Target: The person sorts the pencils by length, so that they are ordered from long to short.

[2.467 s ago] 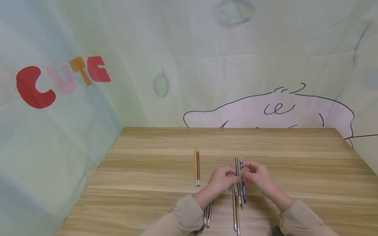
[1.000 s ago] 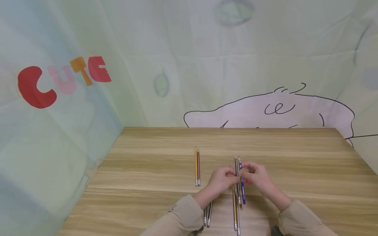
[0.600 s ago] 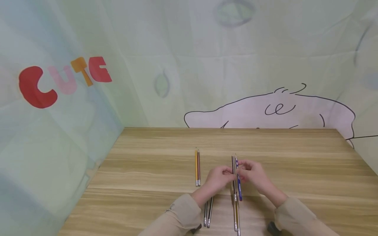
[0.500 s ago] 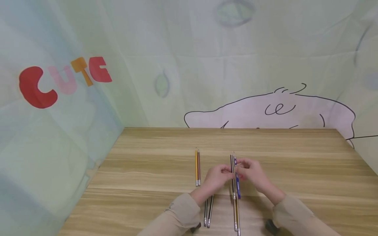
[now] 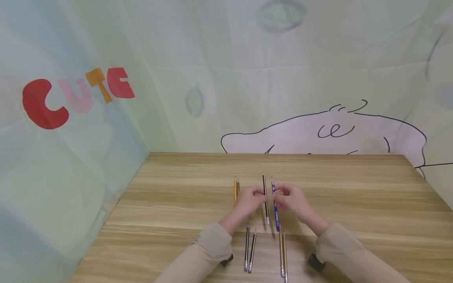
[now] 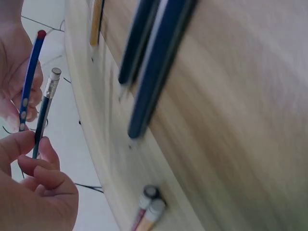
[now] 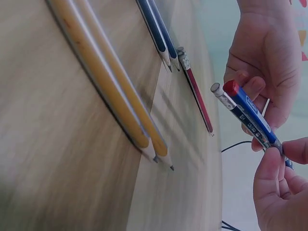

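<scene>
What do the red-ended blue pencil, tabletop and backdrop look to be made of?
Red-ended blue pencil: probably painted wood, slightly glossy; a faint sheen along its barrel suggests it. Tabletop: wood or printed laminate, satin; streaked grain fits both. Backdrop: likely fabric, matte; soft creases show.

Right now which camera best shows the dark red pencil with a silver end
The right wrist: the dark red pencil shows from silver end to tip. In head view, the left hand hides most; left wrist catches mainly its silver end.

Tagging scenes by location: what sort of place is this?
Likely a staged tabletop recording spot: a wood-grain table, a creased, cloth-like backdrop behind it, and colorful CUTE lettering at the left.
</scene>
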Action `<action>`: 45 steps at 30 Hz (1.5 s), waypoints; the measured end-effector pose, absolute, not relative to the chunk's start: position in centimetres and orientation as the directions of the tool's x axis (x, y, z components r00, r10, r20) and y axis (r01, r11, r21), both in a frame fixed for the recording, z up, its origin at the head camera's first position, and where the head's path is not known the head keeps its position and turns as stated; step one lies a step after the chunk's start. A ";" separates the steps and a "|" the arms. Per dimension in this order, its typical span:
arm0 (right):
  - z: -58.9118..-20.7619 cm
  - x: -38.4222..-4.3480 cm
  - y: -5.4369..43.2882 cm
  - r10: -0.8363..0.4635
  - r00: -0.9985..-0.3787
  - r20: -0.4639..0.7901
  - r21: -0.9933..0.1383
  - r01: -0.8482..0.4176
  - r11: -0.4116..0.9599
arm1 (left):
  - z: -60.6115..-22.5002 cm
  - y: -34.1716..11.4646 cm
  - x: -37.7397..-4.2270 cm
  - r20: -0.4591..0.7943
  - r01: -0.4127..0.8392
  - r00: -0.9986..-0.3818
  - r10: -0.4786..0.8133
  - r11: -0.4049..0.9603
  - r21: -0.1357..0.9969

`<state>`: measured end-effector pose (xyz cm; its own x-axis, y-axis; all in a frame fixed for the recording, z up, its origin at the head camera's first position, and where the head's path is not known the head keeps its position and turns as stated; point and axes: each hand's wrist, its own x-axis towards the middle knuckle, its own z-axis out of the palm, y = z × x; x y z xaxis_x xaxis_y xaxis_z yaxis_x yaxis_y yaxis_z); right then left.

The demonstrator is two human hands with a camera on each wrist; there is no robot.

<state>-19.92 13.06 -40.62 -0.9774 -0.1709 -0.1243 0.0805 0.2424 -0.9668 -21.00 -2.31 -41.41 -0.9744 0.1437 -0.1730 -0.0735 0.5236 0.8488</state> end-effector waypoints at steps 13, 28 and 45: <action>-40.8 -21.4 11.3 -0.180 -0.977 -0.113 -0.959 0.059 0.277 | -41.4 -3.9 -22.3 -0.146 -0.046 -0.983 0.115 0.611 0.790; -41.5 -22.5 9.9 -0.159 -0.979 -0.130 -0.951 0.077 0.301 | -41.8 -5.1 -23.0 -0.134 -0.047 -0.990 0.053 0.757 0.652; -42.7 -23.3 9.6 -0.124 -0.978 -0.165 -0.936 0.116 0.333 | -42.3 -5.2 -22.7 -0.158 -0.070 -0.987 0.018 0.841 0.537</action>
<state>-23.35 9.57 -42.73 -0.9784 -0.1236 -0.1654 0.1162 0.3325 -0.9359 -22.69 -5.23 -42.31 -0.9873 0.0181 -0.1576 -0.0702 0.8408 0.5367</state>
